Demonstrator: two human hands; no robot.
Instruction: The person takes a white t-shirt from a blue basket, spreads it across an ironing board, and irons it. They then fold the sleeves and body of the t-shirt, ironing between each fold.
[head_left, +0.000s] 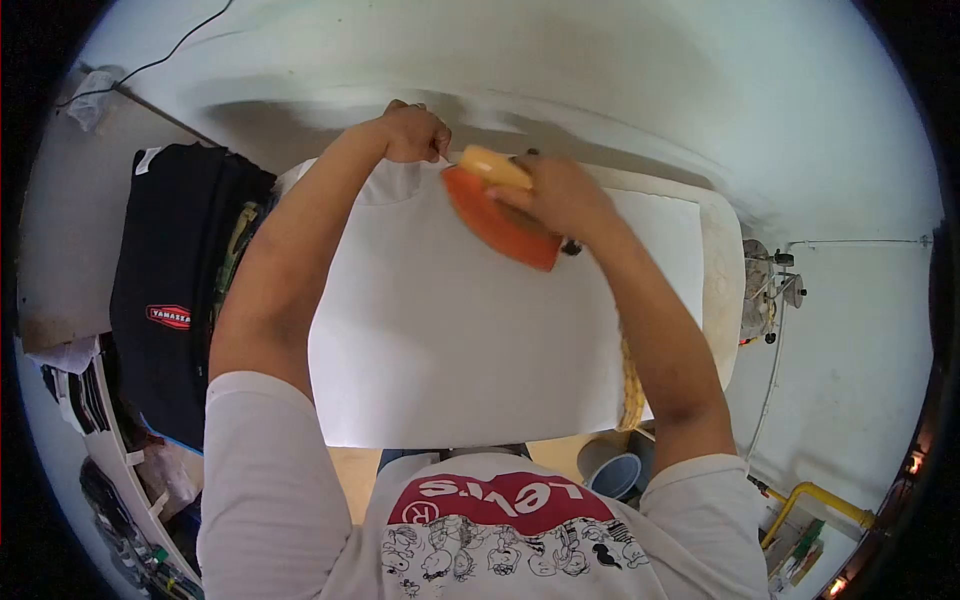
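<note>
My right hand (568,200) is wrapped round the handle of an orange and yellow clothes iron (500,225). The iron lies on a white garment (450,320) spread over a padded ironing board (722,260), its tip toward the far left. Just beyond that tip, my left hand (415,132) is closed and pinches the garment's far edge, pulling a bit of cloth up. Small folds show in the cloth below my left hand. The iron's soleplate is hidden against the fabric.
Folded black clothes (175,250) are stacked at the left, beside a shelf (120,430) of more items. A pale wall (600,70) stands behind the board. On the right are a metal fixture (765,285) and a yellow pipe (800,500); a blue bucket (615,475) is below.
</note>
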